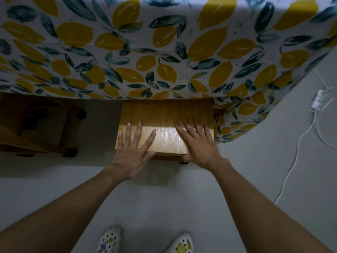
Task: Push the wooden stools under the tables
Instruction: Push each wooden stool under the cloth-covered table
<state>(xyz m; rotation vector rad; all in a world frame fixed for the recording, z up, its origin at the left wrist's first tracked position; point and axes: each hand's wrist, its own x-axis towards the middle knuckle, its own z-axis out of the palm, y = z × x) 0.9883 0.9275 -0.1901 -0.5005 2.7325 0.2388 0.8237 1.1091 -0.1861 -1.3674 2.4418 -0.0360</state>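
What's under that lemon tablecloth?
Under the lemon tablecloth the far part of a wooden stool shows, with the left hand and right hand flat on its seat. A second stool sits in shadow. The table itself is covered.

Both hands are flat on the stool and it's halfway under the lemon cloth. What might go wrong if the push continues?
The hanging lemon-print tablecloth drapes against the light wooden stool at its right edge, so it may snag and drag. The right hand, nearest that cloth, might get caught. The left hand and the right lie flat, ungripped, and may slip.
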